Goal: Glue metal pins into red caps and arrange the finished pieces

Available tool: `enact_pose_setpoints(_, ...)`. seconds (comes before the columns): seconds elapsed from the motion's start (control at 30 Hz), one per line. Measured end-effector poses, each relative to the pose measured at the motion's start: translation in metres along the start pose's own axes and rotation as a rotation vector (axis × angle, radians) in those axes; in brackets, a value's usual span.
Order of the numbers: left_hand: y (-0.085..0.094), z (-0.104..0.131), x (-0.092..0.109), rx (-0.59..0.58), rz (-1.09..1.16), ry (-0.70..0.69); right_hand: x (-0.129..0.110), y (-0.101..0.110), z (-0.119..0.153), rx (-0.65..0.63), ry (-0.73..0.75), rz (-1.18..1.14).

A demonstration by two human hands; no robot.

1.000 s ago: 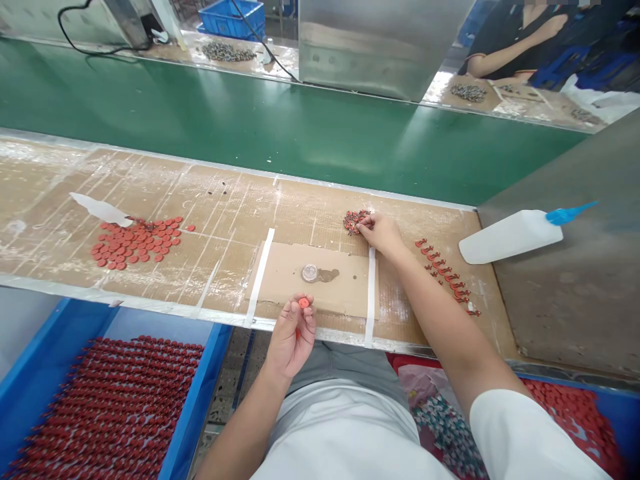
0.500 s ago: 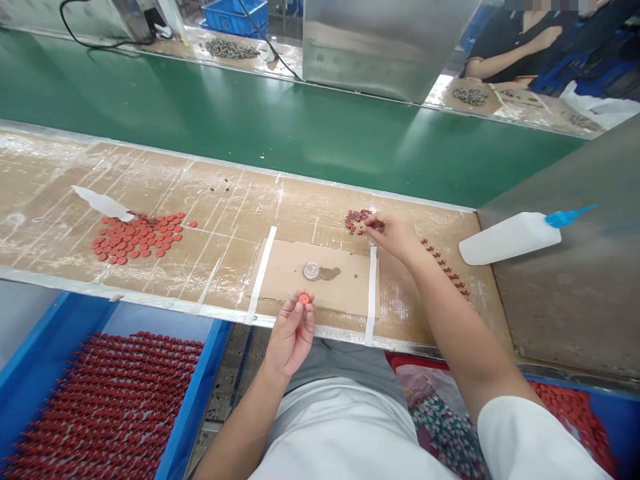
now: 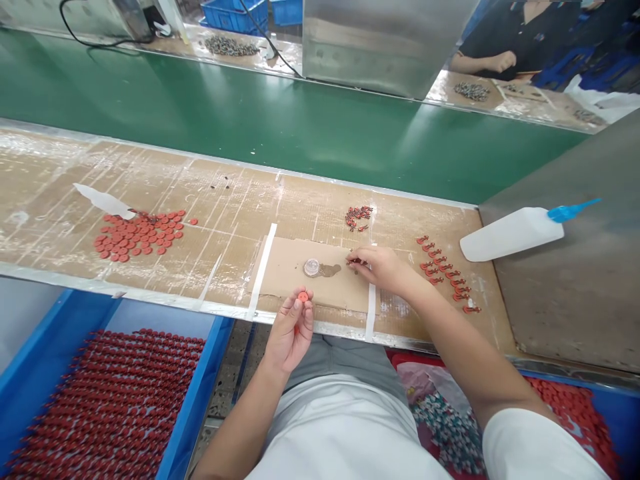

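Between the fingertips of my left hand is a red button-like disc with small holes, held up at the table's front edge. My right hand is closed in a pinch on a small red-and-dark piece, mostly hidden by the fingers. It hovers over the right part of a cardboard sheet. On that sheet, between the two hands, sits a small round clear dish with a wet brownish smear beside it. A little pile of red-and-dark pieces lies just behind my right hand.
Red discs lie heaped at left near a white pointed piece. Rows of assembled pieces lie right, before a white bottle with blue nozzle. A blue tray stands lower left. Beyond the green belt sits a co-worker.
My right hand has moved from the small pile toward me and left, over the cardboard, with a small red-and-dark piece in its fingers. My left hand stays nearly still with the disc.
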State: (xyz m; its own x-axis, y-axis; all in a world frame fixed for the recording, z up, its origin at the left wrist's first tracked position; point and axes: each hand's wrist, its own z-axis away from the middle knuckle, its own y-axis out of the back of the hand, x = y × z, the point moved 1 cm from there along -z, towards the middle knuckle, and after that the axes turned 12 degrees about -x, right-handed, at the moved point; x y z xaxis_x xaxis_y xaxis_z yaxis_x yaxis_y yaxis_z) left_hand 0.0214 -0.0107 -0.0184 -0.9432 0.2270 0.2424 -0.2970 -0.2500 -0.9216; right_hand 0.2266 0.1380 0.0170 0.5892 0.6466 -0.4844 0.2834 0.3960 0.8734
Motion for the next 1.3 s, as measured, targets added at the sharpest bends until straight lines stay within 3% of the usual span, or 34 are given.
enact_pose_setpoints(0.27,0.001,0.000,-0.002,-0.027,0.008,-0.016,0.003,-0.009,-0.003,0.076,0.107,-0.161)
enact_pose_setpoints(0.47,0.001,-0.001,0.001,-0.017,-0.012,-0.041,0.001,-0.016,0.002,0.139,-0.005,-0.154)
enact_pose_setpoints(0.57,0.001,-0.001,0.003,-0.001,-0.024,-0.051,-0.007,-0.020,0.002,0.262,-0.122,-0.265)
enact_pose_setpoints(0.7,0.001,-0.002,0.004,0.003,-0.035,-0.050,-0.029,-0.029,-0.007,0.511,-0.242,-0.611)
enact_pose_setpoints(0.8,0.001,-0.003,0.004,0.017,-0.032,-0.056,-0.048,-0.036,-0.019,0.540,-0.252,-0.731)
enact_pose_setpoints(0.97,-0.001,-0.004,0.004,0.015,-0.024,-0.063,-0.061,-0.048,-0.033,0.540,-0.237,-0.539)
enact_pose_setpoints(1.1,-0.001,-0.004,0.004,-0.001,-0.032,-0.060,-0.057,-0.058,-0.035,0.549,-0.132,-0.362)
enact_pose_setpoints(1.3,-0.001,-0.002,0.004,0.002,-0.034,-0.063,-0.051,-0.068,-0.038,0.525,-0.067,-0.272)
